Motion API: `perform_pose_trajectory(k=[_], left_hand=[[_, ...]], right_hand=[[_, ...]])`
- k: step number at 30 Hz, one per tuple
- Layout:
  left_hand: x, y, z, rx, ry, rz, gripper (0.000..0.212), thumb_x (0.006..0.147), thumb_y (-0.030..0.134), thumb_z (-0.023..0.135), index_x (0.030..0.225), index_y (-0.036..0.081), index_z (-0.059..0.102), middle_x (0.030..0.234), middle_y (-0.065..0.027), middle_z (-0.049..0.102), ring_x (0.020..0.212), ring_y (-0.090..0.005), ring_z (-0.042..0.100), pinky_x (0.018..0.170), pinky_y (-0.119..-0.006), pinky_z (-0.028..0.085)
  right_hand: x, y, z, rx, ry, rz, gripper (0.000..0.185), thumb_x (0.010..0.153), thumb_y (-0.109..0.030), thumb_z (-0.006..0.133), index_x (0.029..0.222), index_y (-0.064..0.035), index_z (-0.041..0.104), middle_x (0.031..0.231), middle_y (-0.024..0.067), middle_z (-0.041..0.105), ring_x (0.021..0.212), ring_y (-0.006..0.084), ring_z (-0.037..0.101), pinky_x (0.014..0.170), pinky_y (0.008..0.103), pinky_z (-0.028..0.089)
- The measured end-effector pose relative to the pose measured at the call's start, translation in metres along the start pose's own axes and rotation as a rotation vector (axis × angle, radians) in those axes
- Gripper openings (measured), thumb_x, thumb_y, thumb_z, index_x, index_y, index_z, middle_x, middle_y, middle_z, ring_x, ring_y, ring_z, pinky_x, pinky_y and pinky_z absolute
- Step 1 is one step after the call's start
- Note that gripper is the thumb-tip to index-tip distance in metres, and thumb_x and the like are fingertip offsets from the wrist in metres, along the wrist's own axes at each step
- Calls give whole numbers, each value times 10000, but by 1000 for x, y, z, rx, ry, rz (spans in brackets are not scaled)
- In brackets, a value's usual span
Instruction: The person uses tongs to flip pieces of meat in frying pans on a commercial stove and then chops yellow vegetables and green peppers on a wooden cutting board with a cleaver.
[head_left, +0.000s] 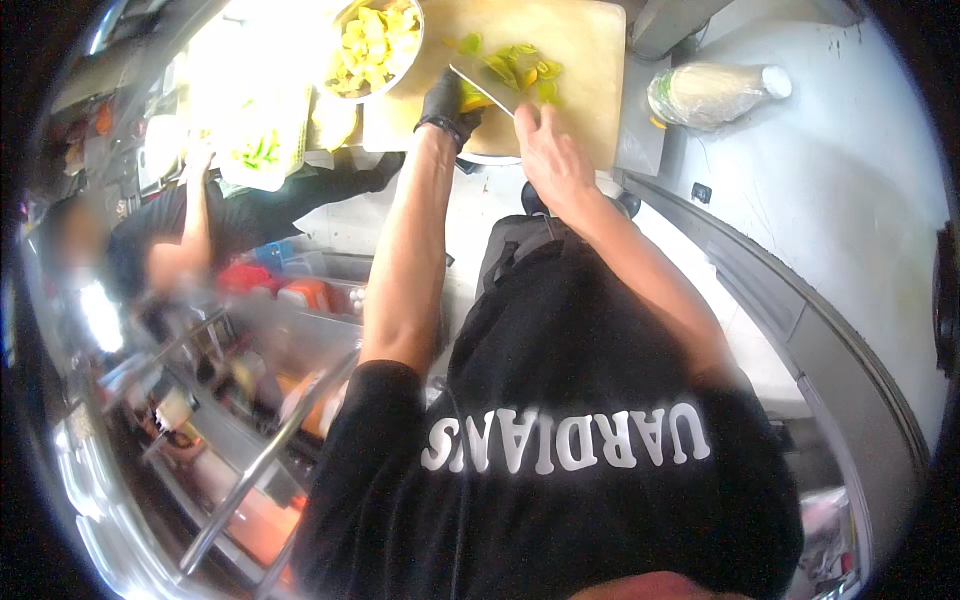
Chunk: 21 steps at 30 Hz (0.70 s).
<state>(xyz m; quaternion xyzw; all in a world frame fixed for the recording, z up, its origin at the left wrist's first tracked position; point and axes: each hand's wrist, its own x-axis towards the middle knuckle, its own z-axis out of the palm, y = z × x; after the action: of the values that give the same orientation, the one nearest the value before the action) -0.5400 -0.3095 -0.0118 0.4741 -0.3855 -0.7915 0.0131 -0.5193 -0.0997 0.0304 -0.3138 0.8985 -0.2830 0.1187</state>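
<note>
My left hand (444, 103), in a black glove, holds a yellow-green piece of produce (475, 96) against a pale cutting board (592, 90). My right hand (553, 150) is bare and grips a kitchen knife (484, 91). Its blade slants up and left across the board, with the tip close to my gloved fingers. Beyond the blade lie several cut green and yellow pieces (517, 66), whose exact kind I cannot tell. A round bowl (421, 37) full of yellow chunks stands at the board's upper left.
At the left, a co-worker (169, 232) reaches to a pale basket (298, 142) of green pieces. A plastic-wrapped bundle (709, 94) lies on the grey surface to the right. Metal rails (259, 469) and blurred containers fill the lower left. Glare washes out the upper left.
</note>
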Motion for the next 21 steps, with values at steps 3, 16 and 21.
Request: perform_pose_trajectory(k=[3, 16, 21], left_hand=[[3, -2, -10, 56, 5, 46, 363, 1029, 339, 592, 1311, 111, 577, 1193, -79, 658, 1011, -248, 656, 849, -377, 574], [2, 5, -10, 476, 117, 217, 427, 1001, 489, 547, 1067, 90, 686, 858, -72, 648, 638, -192, 588, 496, -321, 430], [6, -2, -9, 488, 146, 291, 484, 1002, 472, 515, 995, 23, 695, 744, -102, 638, 516, -211, 574, 451, -348, 441]], right_hand=[[22, 9, 8, 74, -6, -28, 272, 978, -65, 496, 1244, -11, 485, 1108, 285, 572, 962, 485, 659, 803, 537, 535], [-15, 31, -3, 206, 77, -79, 352, 966, -42, 463, 1312, -47, 527, 1162, 241, 601, 1032, 471, 617, 855, 547, 497], [-24, 12, -18, 62, -88, 73, 414, 956, -16, 436, 1362, -88, 478, 1148, 231, 579, 916, 481, 651, 783, 565, 520]])
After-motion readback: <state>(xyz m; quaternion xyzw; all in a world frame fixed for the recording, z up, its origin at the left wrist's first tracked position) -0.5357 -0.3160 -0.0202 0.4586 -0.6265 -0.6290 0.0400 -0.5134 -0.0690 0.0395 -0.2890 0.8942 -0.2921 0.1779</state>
